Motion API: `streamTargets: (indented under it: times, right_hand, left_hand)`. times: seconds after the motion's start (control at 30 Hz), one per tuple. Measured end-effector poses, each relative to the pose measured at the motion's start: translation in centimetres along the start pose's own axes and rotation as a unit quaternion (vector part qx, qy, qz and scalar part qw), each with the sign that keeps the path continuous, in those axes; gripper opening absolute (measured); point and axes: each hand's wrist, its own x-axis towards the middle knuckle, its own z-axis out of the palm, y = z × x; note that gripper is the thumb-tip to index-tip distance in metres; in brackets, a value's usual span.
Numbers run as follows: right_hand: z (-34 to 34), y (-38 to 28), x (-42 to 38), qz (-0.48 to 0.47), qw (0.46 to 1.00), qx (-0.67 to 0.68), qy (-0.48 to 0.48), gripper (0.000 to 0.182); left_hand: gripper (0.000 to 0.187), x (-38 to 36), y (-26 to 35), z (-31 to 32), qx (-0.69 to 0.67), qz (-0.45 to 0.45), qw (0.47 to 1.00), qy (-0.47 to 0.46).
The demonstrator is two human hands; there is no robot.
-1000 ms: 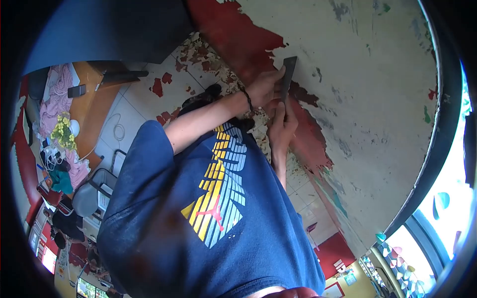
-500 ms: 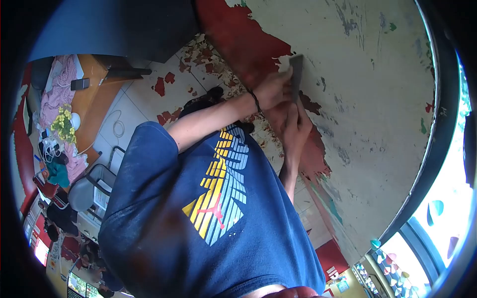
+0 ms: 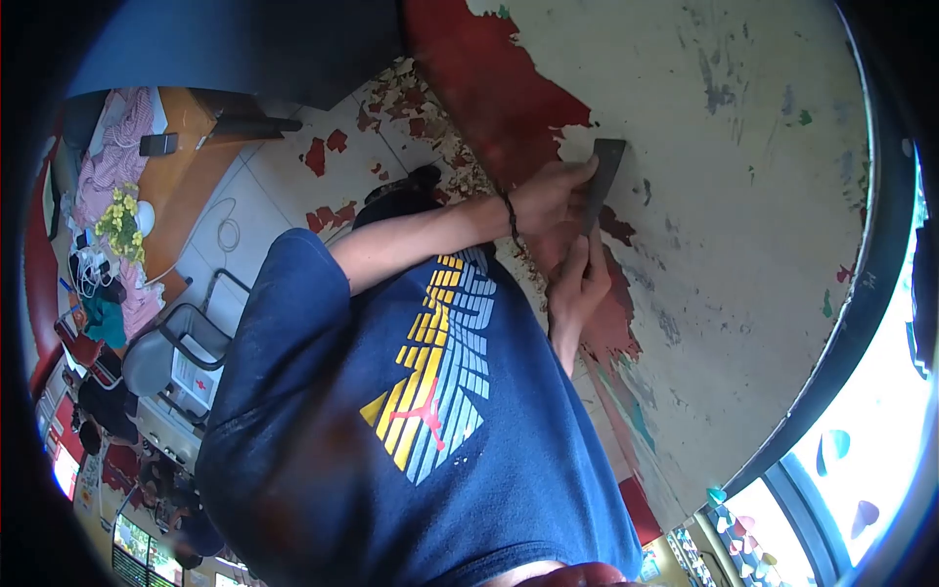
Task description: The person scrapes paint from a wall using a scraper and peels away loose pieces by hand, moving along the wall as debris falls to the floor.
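A flat, dark metal blade point(image 3: 606, 176) lies slanted against a large pale board-like surface point(image 3: 753, 215) with patches of red coating point(image 3: 509, 108). My left hand point(image 3: 553, 201), with a dark band at the wrist, is closed on the blade's side, thumb near its upper part. Just below it, my right hand point(image 3: 582, 279) is closed around the blade's lower end, which the fingers partly hide. The red coating has ragged edges beside both hands.
Red and pale flakes point(image 3: 416, 108) litter the tiled floor. At the left are a wooden desk point(image 3: 186, 176) with cloth and yellow flowers point(image 3: 120, 225), a grey chair point(image 3: 161, 357) and a loose cable point(image 3: 229, 233). A dark curved rim point(image 3: 831, 362) borders the board.
The blade and both hands have shifted slightly down the board, and the blade leans more to the right. The camera view has also moved a little. Both hands keep their hold.
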Motion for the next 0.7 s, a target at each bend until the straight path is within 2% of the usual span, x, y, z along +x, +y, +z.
streamTargets:
  times: [0.03,0.1,0.13,0.2,0.27,0.33,0.43,0.5,0.57,0.63,0.7]
  right_hand:
    - [0.6,0.0,1.0,-0.007,1.000,0.001,0.002,0.037]
    - [2.0,1.0,2.4,-0.181,0.976,-0.123,0.002,0.038]
    - [1.6,0.6,1.9,-0.175,0.976,-0.130,0.000,0.038]
    - [2.1,-1.1,1.3,-0.074,0.988,-0.134,-0.012,0.038]
    - [1.4,-1.7,0.5,-0.075,0.992,-0.096,-0.010,0.037]
    - [1.1,-1.2,0.6,-0.007,1.000,-0.023,-0.003,0.037]
    - [1.5,-0.7,0.1,-0.034,0.996,-0.082,0.008,0.037]
    - [1.1,-0.8,-0.3,-0.024,0.998,-0.048,0.009,0.037]
    - [1.4,-0.7,0.4,-0.024,1.000,-0.016,0.011,0.036]
    - [3.0,-0.1,0.8,-0.072,0.997,-0.010,0.020,0.035]
    - [1.6,-1.1,-0.1,-0.033,0.999,-0.022,0.017,0.034]
  left_hand:
    - [0.034,0.2,0.3,-0.2,-0.011,0.007,1.000,0.008]
    - [0.033,0.5,0.7,-0.7,-0.029,0.005,0.999,0.016]
    - [0.033,0.8,1.4,-1.3,-0.031,0.030,0.999,0.006]
    - [0.032,0.3,1.3,-1.6,-0.026,0.061,0.998,0.004]
    - [0.032,-0.1,0.0,-0.1,-0.011,0.022,1.000,0.002]
    - [0.032,-0.3,0.8,0.3,-0.018,0.015,1.000,-0.004]
    - [0.032,-1.0,0.5,0.2,-0.023,-0.031,0.999,0.016]
    - [0.032,-0.1,-0.5,0.0,-0.018,0.010,1.000,0.000]
    - [0.032,-0.1,0.8,0.2,-0.012,0.008,1.000,0.011]
    - [0.033,0.3,0.5,-0.2,-0.016,-0.005,0.999,0.030]
    - [0.034,0.5,-0.3,-1.2,-0.045,0.006,0.999,-0.007]
